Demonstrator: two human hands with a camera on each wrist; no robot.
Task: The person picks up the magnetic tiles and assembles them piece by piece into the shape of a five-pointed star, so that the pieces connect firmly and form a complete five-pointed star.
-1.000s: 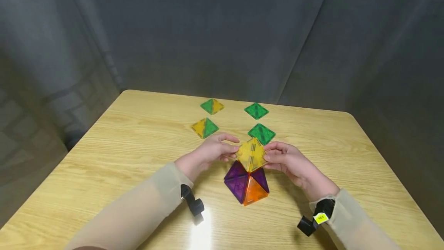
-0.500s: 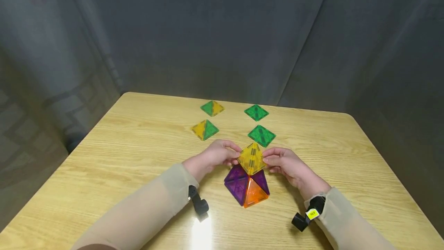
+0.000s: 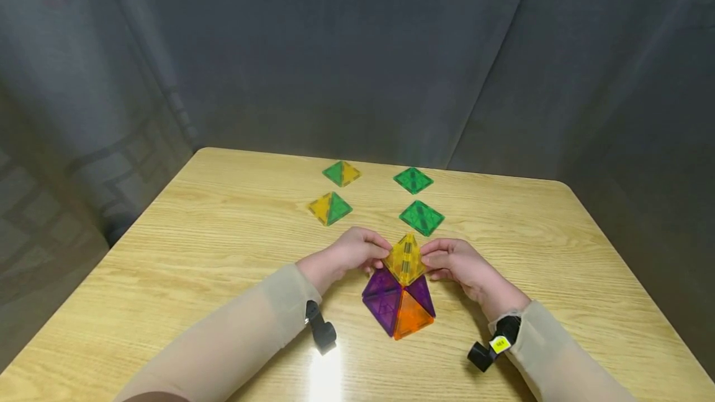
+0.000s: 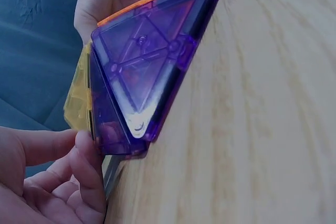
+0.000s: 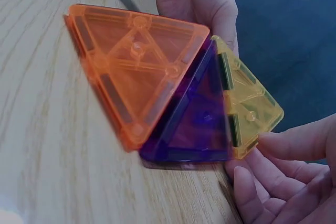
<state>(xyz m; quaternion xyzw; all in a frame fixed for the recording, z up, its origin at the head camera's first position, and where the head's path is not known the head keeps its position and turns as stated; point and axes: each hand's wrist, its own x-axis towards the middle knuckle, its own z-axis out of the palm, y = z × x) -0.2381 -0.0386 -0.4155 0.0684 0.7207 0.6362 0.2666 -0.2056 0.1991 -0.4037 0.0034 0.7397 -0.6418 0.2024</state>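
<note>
My left hand (image 3: pixel 352 252) and right hand (image 3: pixel 462 267) pinch opposite side corners of a folded pair of yellow triangular magnetic tiles (image 3: pixel 399 260). The yellow pair sits against the upper part of a small standing structure of purple triangular tiles (image 3: pixel 382 310) and an orange triangular tile (image 3: pixel 413 317). In the left wrist view, the left thumb and fingers meet where the yellow tile (image 4: pixel 79 93) borders a purple tile (image 4: pixel 142 61). From the right wrist, the yellow tile (image 5: pixel 251 106) lies along a purple tile's (image 5: pixel 197 116) edge, with the orange tile (image 5: pixel 139 59) beside it.
Beyond the hands, two green-and-yellow diamonds (image 3: pixel 337 208) lie flat on the left and two all-green diamonds (image 3: pixel 421 218) on the right. All rest on a wooden table (image 3: pixel 223 222) with a dark curtain (image 3: pixel 335 54) behind it.
Both hands have brought the yellow pair down and slightly closer to me, against the purple and orange structure. The yellow pair looks more sharply folded. The green and green-and-yellow diamonds stay put.
</note>
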